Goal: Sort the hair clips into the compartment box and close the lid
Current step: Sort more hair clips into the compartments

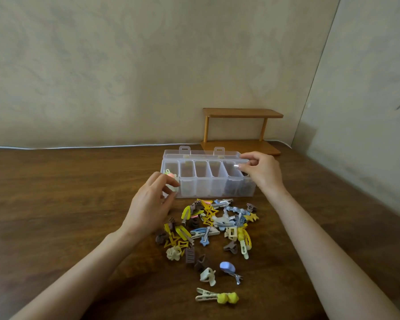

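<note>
Pinches a pale clip (174, 181) in the left hand (153, 204) at the leftmost cell of the clear compartment box (217, 185), probably to start a light-coloured group; curls the right hand (261, 174) over the rightmost cell, grip impossible to tell; shows brown clips (232, 188) in the two right cells; leaves the lid (201, 154) tipped back, the clip pile (217, 222) on the table (56, 192) just before the box.
</note>
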A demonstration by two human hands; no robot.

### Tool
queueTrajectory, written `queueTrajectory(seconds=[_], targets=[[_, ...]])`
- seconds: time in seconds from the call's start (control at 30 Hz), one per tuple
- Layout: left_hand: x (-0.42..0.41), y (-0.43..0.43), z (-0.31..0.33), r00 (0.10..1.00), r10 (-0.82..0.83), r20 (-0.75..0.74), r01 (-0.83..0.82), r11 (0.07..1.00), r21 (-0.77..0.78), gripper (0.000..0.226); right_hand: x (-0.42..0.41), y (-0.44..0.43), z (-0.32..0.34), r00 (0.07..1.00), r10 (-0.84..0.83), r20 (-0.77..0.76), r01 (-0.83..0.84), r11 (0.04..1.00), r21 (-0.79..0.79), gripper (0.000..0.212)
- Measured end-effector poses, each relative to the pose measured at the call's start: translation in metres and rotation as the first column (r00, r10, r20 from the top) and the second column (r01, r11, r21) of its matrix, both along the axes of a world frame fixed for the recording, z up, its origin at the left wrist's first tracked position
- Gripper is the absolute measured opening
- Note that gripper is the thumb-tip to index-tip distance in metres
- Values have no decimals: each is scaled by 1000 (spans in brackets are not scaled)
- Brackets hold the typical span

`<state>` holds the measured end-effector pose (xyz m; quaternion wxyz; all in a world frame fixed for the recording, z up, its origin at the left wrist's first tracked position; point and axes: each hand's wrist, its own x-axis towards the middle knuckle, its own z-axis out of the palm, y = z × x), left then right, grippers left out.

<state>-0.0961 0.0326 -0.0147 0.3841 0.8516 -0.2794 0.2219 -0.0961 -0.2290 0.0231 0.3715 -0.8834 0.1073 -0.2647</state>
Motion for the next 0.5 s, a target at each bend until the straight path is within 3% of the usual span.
queueTrajectory(seconds=[0.17,0.3,0.5], targets=[[5,7,2,997,68,-31,-66,997,46,12,-7,3,-7,994,0,107,1,1000,-6,15],[10,13,2,986,154,-61,-142,975,170,15,-19,16,-11,979,111,168,-115,993,13,11],[16,18,-2,972,218,-83,-187,941,283,13,-28,40,-30,951,305,60,-301,951,-69,14]])
